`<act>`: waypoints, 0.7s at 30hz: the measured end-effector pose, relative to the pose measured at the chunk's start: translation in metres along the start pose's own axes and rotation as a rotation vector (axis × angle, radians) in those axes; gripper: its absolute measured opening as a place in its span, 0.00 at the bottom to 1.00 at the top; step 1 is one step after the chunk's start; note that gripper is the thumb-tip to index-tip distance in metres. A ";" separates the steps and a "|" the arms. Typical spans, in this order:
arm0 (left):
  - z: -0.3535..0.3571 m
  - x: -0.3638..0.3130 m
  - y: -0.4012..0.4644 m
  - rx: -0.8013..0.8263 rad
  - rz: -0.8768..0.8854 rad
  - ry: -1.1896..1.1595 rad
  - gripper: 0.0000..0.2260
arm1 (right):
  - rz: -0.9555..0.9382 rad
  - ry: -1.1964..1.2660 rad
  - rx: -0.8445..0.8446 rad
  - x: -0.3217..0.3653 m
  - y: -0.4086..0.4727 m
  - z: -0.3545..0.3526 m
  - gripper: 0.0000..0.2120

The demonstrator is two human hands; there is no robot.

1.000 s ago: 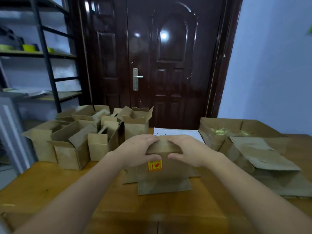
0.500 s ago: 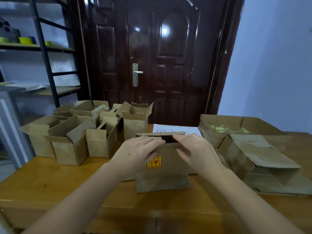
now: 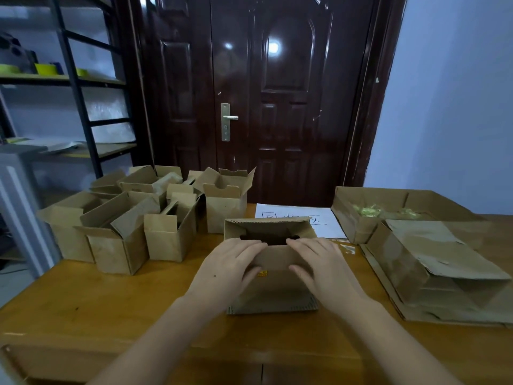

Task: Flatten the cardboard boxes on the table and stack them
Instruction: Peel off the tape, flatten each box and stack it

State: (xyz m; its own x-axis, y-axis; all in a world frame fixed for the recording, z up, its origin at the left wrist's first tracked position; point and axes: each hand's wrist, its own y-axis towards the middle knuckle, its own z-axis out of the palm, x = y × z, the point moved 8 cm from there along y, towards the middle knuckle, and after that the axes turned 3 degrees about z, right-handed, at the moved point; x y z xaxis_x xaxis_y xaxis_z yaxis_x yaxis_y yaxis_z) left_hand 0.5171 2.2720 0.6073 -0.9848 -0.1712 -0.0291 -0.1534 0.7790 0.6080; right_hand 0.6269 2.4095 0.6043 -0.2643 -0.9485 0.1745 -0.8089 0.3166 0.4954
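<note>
A wooden table (image 3: 83, 309) is seen across the lower frame, backed by a dark glossy door (image 3: 277, 107), a blue wall (image 3: 449, 107) at right and a black metal shelf (image 3: 80, 87) at upper left. At centre, a small cardboard box (image 3: 270, 276) is pressed from above: the left hand (image 3: 231, 266) and right hand (image 3: 322, 263) are laid on its near panel, fingers extended over the top edge, thumbs against the front (a yellow-red sticker (image 3: 262, 273) is glimpsed between them). Its far flap (image 3: 266, 226) is raised behind the fingertips. Upright open boxes (image 3: 116, 240) are clustered at left. A white sheet (image 3: 299, 218) is spread just behind. Flattened larger cardboard (image 3: 433, 262) is piled at right, well apart from the hands.
</note>
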 end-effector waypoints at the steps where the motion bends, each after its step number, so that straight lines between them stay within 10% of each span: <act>1: 0.000 0.000 0.001 -0.007 -0.004 0.003 0.22 | 0.006 0.013 -0.014 0.000 -0.001 0.000 0.24; 21: 0.031 0.060 0.040 0.416 -0.242 -0.186 0.57 | 0.049 0.051 0.146 -0.003 0.018 -0.019 0.34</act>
State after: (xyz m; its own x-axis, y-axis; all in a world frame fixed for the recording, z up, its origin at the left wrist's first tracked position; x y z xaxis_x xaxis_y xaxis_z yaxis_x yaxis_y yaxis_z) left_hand 0.4492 2.3118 0.6051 -0.9090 -0.2958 -0.2937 -0.3610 0.9109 0.1999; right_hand 0.6229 2.4179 0.6291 -0.2813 -0.9290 0.2403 -0.8643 0.3541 0.3572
